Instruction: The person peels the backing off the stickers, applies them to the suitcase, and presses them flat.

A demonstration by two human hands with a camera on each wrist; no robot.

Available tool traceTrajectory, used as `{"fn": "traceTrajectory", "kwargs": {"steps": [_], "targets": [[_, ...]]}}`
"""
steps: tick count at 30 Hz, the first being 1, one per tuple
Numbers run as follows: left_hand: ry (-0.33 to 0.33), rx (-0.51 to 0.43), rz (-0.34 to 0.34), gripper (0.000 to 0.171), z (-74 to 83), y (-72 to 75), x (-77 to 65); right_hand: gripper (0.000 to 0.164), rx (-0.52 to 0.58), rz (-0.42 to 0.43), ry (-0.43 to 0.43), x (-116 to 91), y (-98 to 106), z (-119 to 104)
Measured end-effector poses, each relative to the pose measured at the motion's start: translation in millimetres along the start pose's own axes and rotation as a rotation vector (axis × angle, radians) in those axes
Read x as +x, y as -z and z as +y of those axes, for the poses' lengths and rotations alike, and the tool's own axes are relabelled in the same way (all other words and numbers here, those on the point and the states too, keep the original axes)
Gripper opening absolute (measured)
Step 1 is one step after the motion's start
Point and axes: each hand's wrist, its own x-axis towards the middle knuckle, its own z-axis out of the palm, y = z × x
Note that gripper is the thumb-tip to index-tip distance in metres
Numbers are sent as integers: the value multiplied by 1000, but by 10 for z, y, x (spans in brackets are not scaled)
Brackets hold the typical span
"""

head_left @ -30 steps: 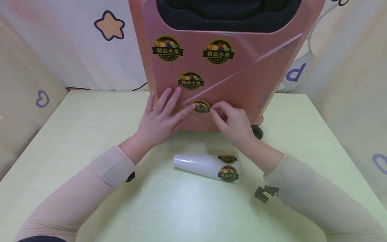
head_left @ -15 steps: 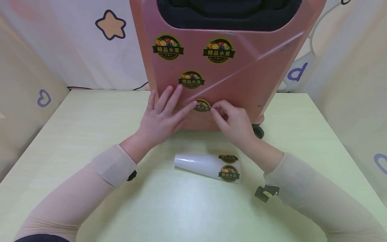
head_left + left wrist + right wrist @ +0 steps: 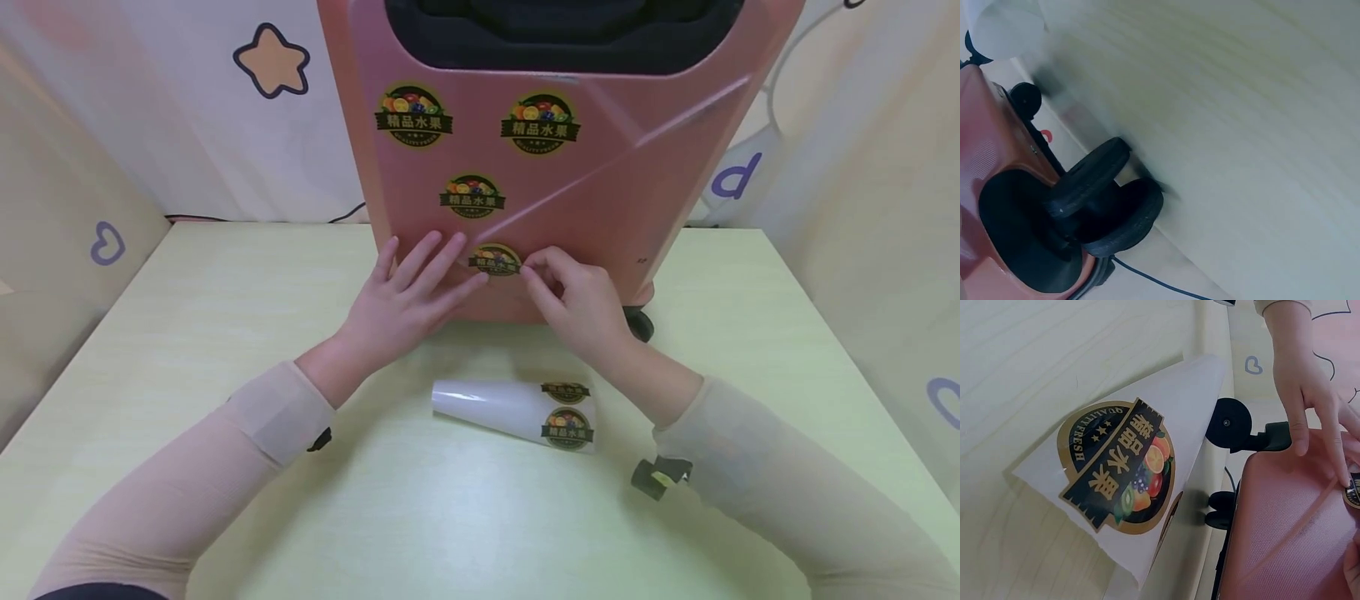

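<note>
A pink suitcase [image 3: 600, 200] stands upright on the table. Low on its face is a round fruit sticker [image 3: 497, 260], black and gold with Chinese lettering. My right hand [image 3: 581, 304] pinches the sticker's right edge between thumb and index finger. With fingers straight and spread, my left hand [image 3: 397, 296] lies against the suitcase; its index fingertip is at the sticker's lower left edge. Three matching stickers are higher up: a top left sticker [image 3: 414, 117], a top right sticker [image 3: 540, 123] and a middle sticker [image 3: 472, 197]. Neither hand is seen in the left wrist view.
A curled white backing sheet [image 3: 487, 402] with two stickers on it lies on the table [image 3: 420, 517] in front of the suitcase. Black wheels [image 3: 1119, 206] show under the suitcase. A printed curtain [image 3: 187, 125] hangs behind, with a thin black cable [image 3: 347, 214] at the table's back edge.
My left hand's fingers have slid down the suitcase, and the index finger has moved off the sticker's left side to its lower edge. My right hand keeps its pinch in the same place.
</note>
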Motion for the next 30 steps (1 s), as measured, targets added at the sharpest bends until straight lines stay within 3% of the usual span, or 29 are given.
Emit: {"fn": "traceTrajectory", "kwargs": {"steps": [3,9,13,24,30], "targets": [[-2,-6,6,54,5,-1,1,10,1,0,0,1,-2,1],[28,-52,120,54,-13,4,104,9,2,11,10,-1,-6,12],[59,-46,157,53,-38,11,141,9,1,9,20,0,-11,16],[167,-53,137,53,-60,97,198,10,6,13,7,3,-10,5],[121,-51,157,54,-30,75,205,9,0,14,12,1,-16,20]]}}
